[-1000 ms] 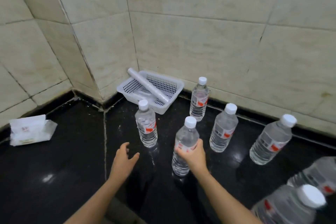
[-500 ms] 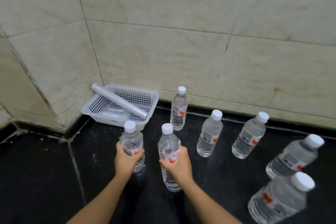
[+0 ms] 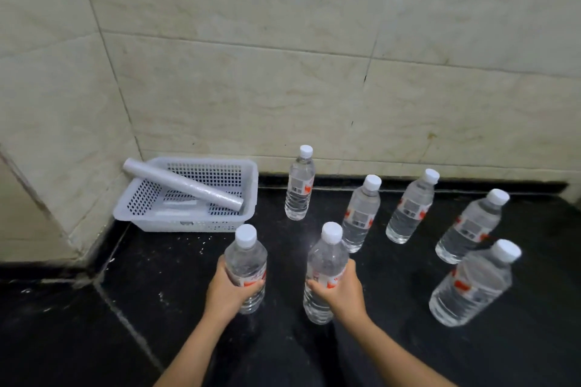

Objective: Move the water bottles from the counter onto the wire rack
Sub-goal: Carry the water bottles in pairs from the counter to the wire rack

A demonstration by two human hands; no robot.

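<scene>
Through your head camera, you have one bottle in each hand. Your left hand is wrapped round the middle of the left bottle. Your right hand is wrapped round the middle of the right bottle. Both bottles are straight up, on or just over the black counter. I cannot tell if they have left it yet.

Five spare bottles wait on the counter behind your hands and to the right. The wire rack is not in the picture, so you will have to turn to find it.

Here is what could go wrong. The bottles look smooth and full, so a loose hold could let one slip. The closest spare bottle stands just behind your right hand, and a quick swing could knock it over. The white basket, with a roll lying across it, sits near your left bottle and could get bumped.
</scene>
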